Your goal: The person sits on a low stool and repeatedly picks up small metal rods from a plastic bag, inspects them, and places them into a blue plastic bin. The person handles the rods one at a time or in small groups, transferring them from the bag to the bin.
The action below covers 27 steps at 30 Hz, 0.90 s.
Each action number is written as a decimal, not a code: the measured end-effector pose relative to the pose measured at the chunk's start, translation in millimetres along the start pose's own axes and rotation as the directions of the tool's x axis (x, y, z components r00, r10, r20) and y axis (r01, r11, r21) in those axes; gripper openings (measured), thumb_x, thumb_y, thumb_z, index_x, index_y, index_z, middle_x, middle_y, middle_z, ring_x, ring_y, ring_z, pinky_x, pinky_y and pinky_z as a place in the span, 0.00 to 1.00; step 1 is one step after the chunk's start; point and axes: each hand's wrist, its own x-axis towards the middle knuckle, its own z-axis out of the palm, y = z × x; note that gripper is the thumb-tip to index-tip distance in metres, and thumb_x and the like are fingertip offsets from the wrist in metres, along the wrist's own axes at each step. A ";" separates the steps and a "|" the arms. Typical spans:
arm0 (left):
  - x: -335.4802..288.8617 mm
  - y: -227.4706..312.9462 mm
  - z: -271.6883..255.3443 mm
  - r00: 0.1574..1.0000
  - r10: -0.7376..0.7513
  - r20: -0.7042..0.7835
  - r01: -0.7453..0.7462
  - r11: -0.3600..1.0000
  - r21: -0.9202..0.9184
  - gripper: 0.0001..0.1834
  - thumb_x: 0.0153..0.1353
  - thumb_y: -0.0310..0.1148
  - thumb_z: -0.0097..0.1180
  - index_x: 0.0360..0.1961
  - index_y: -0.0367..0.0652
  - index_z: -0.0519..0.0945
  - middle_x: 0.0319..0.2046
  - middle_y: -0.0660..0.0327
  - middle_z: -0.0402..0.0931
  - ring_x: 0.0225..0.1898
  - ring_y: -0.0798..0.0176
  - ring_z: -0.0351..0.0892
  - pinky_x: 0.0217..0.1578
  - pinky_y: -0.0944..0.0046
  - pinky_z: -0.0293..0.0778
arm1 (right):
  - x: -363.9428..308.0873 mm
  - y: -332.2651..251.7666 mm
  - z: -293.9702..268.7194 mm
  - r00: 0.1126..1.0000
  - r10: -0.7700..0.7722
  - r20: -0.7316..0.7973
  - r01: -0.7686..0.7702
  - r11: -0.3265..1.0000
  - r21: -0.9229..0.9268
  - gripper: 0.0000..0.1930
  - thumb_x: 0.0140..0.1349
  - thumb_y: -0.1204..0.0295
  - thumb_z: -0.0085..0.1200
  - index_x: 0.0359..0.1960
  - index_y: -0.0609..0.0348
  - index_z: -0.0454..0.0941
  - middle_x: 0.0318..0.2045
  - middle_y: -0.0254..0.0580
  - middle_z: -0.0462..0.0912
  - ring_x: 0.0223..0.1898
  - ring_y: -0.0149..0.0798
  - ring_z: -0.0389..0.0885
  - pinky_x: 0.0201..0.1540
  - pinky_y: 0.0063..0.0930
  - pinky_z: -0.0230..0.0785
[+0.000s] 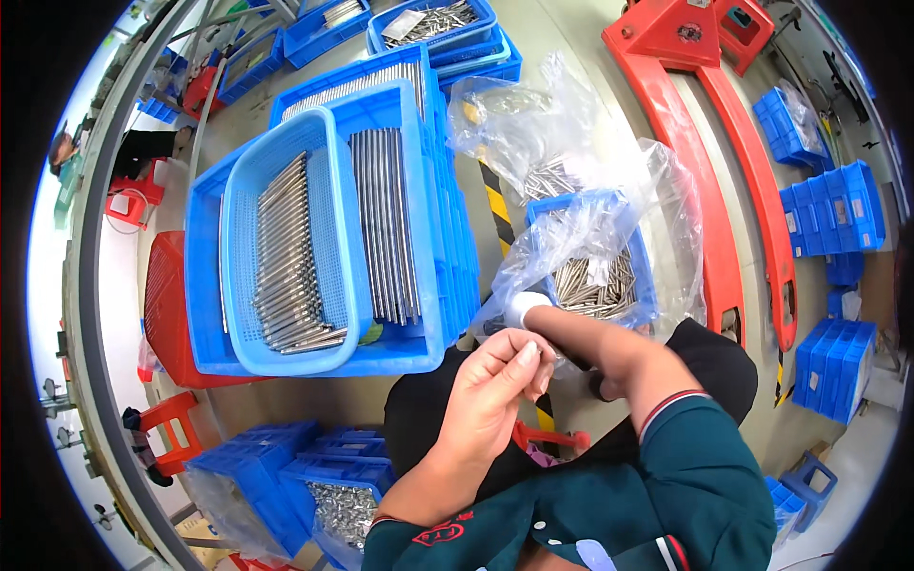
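Note:
My left hand (497, 383) is raised over my lap, its thumb and fingertips pressed together. Whatever it pinches, if anything, is too small to make out. My right hand (526, 306), in a white glove, reaches to the near left corner of a small blue bin (649, 276). Its fingers are hidden by clear plastic and the hand itself. Short metal pins (595, 290) lie jumbled in that bin, with a white paper slip (598, 272) on top. A clear plastic bag (571, 233) drapes over the bin and spreads around it.
To the left, a light blue basket (347, 276) of neatly laid metal rods (286, 257) sits on stacked blue crates (447, 266) holding longer rods (381, 224). A red pallet jack (671, 105) stands at the right. Blue bins (347, 509) with metal parts are at lower left.

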 end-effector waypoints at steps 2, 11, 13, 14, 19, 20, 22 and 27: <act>0.9 -0.5 0.3 0.999 -0.027 0.036 0.027 1.000 -0.006 0.11 0.65 0.34 0.49 0.36 0.35 0.74 0.22 0.63 0.69 0.25 0.70 0.65 0.29 0.69 0.61 | -36.9 -6.9 -50.7 0.933 -0.236 0.273 0.306 0.918 -0.254 0.17 0.52 0.64 0.53 0.43 0.56 0.81 0.43 0.47 0.81 0.41 0.44 0.81 0.42 0.37 0.71; 2.2 -2.8 4.4 0.996 -0.084 0.044 0.084 0.996 0.006 0.10 0.65 0.33 0.48 0.35 0.36 0.75 0.23 0.64 0.69 0.27 0.71 0.65 0.30 0.71 0.61 | -63.2 21.3 -310.2 0.760 -0.338 -0.555 0.589 0.719 0.369 0.19 0.49 0.74 0.46 0.45 0.58 0.77 0.28 0.42 0.81 0.24 0.33 0.80 0.29 0.26 0.73; 2.1 -2.6 4.9 0.994 -0.101 0.049 0.101 0.995 -0.002 0.10 0.65 0.33 0.48 0.35 0.36 0.74 0.23 0.64 0.69 0.27 0.71 0.65 0.30 0.71 0.61 | -29.6 38.4 -323.7 0.666 0.014 -0.745 0.475 0.762 0.440 0.19 0.53 0.74 0.42 0.47 0.58 0.77 0.31 0.43 0.82 0.27 0.37 0.81 0.33 0.30 0.73; 1.6 -3.4 5.0 0.993 -0.108 0.055 0.108 0.994 -0.012 0.10 0.65 0.33 0.49 0.35 0.36 0.74 0.24 0.64 0.69 0.27 0.71 0.65 0.31 0.71 0.61 | -8.7 49.3 -324.2 0.567 0.159 -0.808 0.380 0.820 0.428 0.19 0.54 0.73 0.41 0.47 0.58 0.76 0.33 0.44 0.83 0.30 0.40 0.82 0.36 0.33 0.73; 2.4 -2.2 5.0 0.990 -0.137 0.033 0.138 0.990 -0.032 0.10 0.65 0.33 0.49 0.36 0.35 0.74 0.27 0.62 0.69 0.29 0.71 0.65 0.33 0.70 0.62 | 67.4 119.0 -277.5 0.764 0.244 -0.597 -0.369 0.925 -0.094 0.17 0.53 0.72 0.44 0.42 0.59 0.81 0.44 0.54 0.80 0.45 0.49 0.80 0.45 0.42 0.70; 1.9 -3.0 2.7 0.990 -0.138 0.040 0.140 0.989 -0.045 0.11 0.65 0.33 0.49 0.37 0.35 0.74 0.28 0.62 0.69 0.30 0.70 0.65 0.33 0.70 0.62 | 72.5 118.4 -266.1 0.871 0.193 -0.452 -0.333 0.908 -0.254 0.16 0.51 0.71 0.46 0.39 0.59 0.82 0.42 0.55 0.80 0.42 0.48 0.81 0.44 0.42 0.71; 1.6 -2.8 -0.8 0.987 -0.153 0.047 0.155 0.986 -0.059 0.10 0.65 0.33 0.49 0.37 0.35 0.74 0.29 0.63 0.69 0.30 0.70 0.65 0.34 0.70 0.62 | 63.6 116.9 -245.7 0.976 0.198 -0.087 -0.209 0.967 -0.148 0.08 0.48 0.73 0.50 0.21 0.64 0.80 0.22 0.51 0.82 0.21 0.43 0.81 0.24 0.36 0.72; 0.2 -0.1 3.0 0.977 -0.214 0.023 0.215 0.975 -0.056 0.10 0.65 0.33 0.50 0.38 0.35 0.74 0.28 0.63 0.69 0.30 0.71 0.66 0.35 0.71 0.63 | 69.9 129.4 -227.4 0.964 0.219 -0.150 -0.256 0.919 -0.299 0.17 0.46 0.69 0.50 0.37 0.59 0.83 0.38 0.53 0.82 0.39 0.49 0.81 0.44 0.41 0.71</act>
